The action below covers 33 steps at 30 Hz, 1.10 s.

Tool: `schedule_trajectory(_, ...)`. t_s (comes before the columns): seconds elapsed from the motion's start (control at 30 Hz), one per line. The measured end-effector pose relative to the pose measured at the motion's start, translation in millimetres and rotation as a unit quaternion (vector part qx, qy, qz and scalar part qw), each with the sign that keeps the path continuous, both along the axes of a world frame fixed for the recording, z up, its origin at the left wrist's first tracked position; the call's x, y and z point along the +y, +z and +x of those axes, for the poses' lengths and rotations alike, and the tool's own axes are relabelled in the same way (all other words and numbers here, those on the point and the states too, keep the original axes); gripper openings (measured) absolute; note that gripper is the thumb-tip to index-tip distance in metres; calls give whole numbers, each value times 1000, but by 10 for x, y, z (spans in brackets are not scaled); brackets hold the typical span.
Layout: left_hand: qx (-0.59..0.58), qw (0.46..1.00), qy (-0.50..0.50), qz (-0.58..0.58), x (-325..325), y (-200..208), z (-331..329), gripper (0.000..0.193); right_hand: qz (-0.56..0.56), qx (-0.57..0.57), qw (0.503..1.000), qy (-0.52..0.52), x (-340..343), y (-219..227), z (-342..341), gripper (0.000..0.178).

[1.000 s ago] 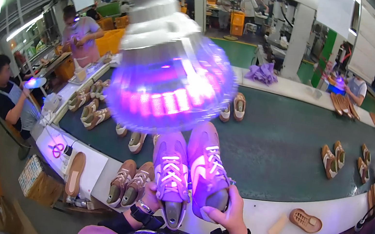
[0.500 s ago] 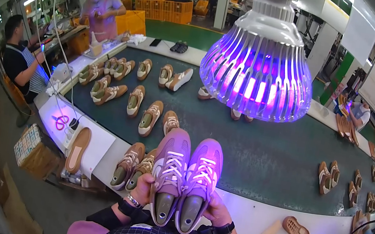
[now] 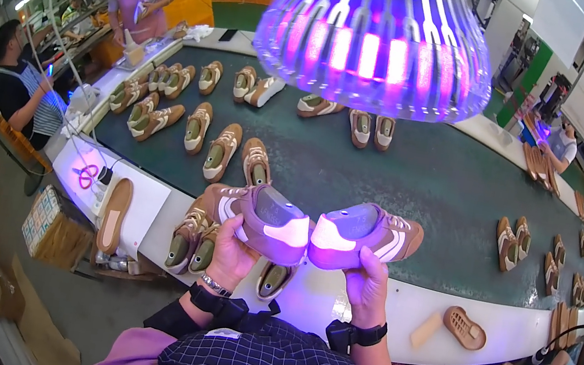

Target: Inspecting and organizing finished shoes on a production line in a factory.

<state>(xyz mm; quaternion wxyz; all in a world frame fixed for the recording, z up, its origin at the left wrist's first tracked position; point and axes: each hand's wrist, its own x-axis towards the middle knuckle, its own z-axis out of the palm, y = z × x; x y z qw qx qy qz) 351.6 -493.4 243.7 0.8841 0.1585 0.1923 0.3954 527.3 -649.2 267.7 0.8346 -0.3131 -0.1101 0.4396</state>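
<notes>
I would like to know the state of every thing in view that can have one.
Left shoe: held up, laced, toe pointing left
Right shoe: held up, laced, toe pointing right
Left hand: closed on the left shoe
Right hand: closed on the right shoe
Lamp: lit, glowing purple
Scissors: lying down, too small to tell open or shut
Sole at left: loose, lying flat
Sole at right: loose, lying flat

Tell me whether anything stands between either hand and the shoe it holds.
Nothing visible does: the left hand grips one shoe directly, and the right hand the other shoe. The glowing lamp shows higher in the picture, not between them.
</notes>
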Motion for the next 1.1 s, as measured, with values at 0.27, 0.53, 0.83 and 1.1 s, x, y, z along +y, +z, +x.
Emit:
schedule_trajectory(0.27, 63, 997, -30, -30, 8, -150, 91, 46, -40, 35, 994, -96, -51, -171, -100, 43)
schedule_trajectory(0.53, 65, 996, -42, -33, 80, -221, 167, 48, -54, 50, 990, -120, -23, -278, -93, 38)
schedule_trajectory(0.83, 62, 996, -55, -32, 111, -299, 197, 49, -66, 56, 987, -135, 4, -251, -130, 38)
schedule_trajectory(1.1, 73, 995, -57, -33, 99, -296, 207, 47, -64, 62, 987, -136, -3, -304, -119, 39)
